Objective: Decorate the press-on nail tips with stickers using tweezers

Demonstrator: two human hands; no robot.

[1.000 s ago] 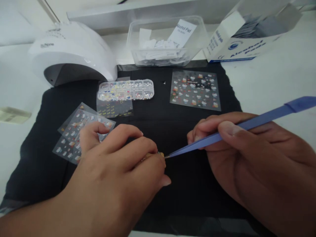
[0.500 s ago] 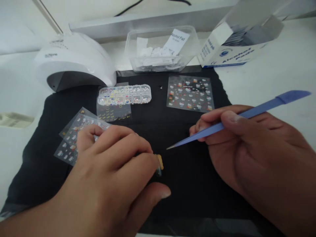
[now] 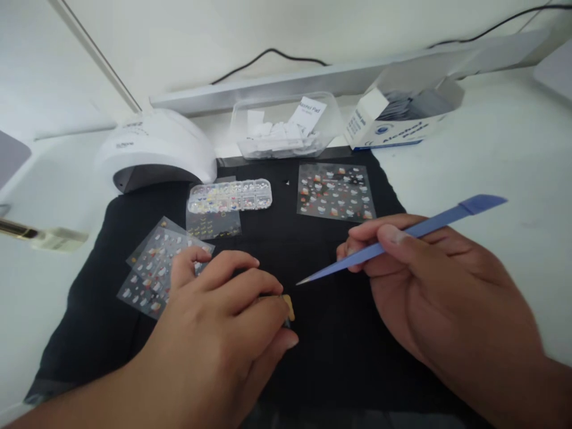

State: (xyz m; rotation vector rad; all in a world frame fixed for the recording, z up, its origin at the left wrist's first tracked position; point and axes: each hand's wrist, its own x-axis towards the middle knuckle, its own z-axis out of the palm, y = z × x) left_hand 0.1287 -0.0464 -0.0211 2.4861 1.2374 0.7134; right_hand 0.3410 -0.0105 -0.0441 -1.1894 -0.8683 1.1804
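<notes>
My right hand [image 3: 429, 286] grips blue tweezers [image 3: 357, 257] between thumb and fingers, the fine metal tip pointing left over the black cloth [image 3: 330, 357]. My left hand [image 3: 223, 322] is curled around a small piece with a yellow end [image 3: 289, 307] and a dark, glossy part below it. Most of that piece is hidden by my fingers, so its kind does not show. The tweezer tip hovers just right of it, apart from it. Beside my left hand lie overlapping clear sticker sheets [image 3: 147, 268] printed with small white and red figures.
A clear compartment case [image 3: 250, 195] of small gems rests on another sticker sheet [image 3: 214, 225]. One more sheet [image 3: 335, 190] lies to the right. Behind stand a white nail lamp [image 3: 165, 143], a plastic tub [image 3: 286, 143] and an alcohol pad box [image 3: 388, 128]. A bottle [image 3: 58, 238] is at left.
The camera has tilted up, showing more of the wall and the bottle at left. My left thumb has drawn in closer to the fingers. The tweezers stay in my right hand.
</notes>
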